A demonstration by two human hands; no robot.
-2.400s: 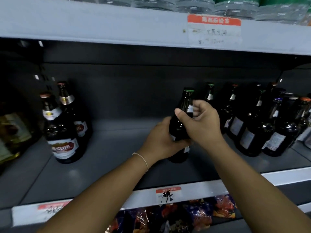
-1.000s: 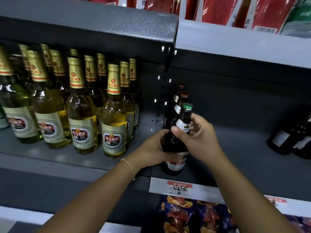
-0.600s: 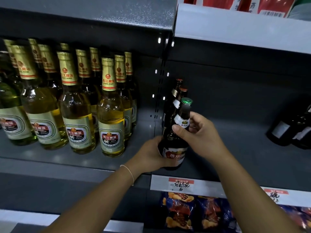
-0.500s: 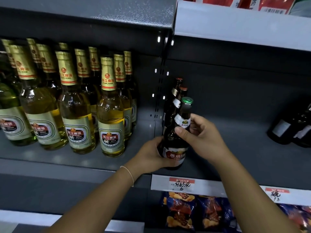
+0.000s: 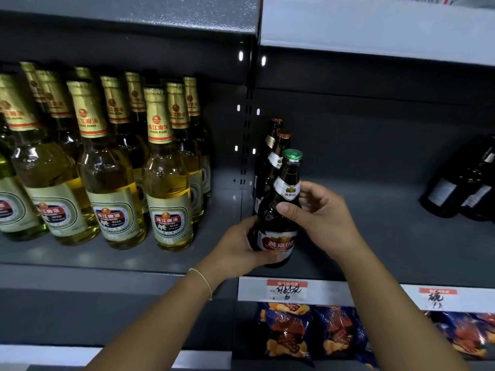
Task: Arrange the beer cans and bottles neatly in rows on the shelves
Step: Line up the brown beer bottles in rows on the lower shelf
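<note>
A dark brown beer bottle with a green cap point(image 5: 278, 210) stands at the left end of the grey shelf point(image 5: 375, 236), in front of two similar dark bottles with red caps point(image 5: 270, 156). My left hand point(image 5: 238, 245) grips its lower body by the red label. My right hand point(image 5: 318, 218) holds its shoulder between thumb and fingers. Several dark bottles point(image 5: 466, 188) stand at the far right of the same shelf.
On the neighbouring left shelf stand rows of several clear gold-foil beer bottles point(image 5: 166, 178). A perforated upright point(image 5: 247, 145) divides the two shelves. Price tags point(image 5: 286, 290) hang on the front edge, snack bags point(image 5: 289, 333) lie below, and another shelf point(image 5: 375, 25) runs overhead.
Both hands carried the green-capped bottle from the shelf's right side to its left end and set it in front of the two red-capped bottles. In the last half second little has moved.
</note>
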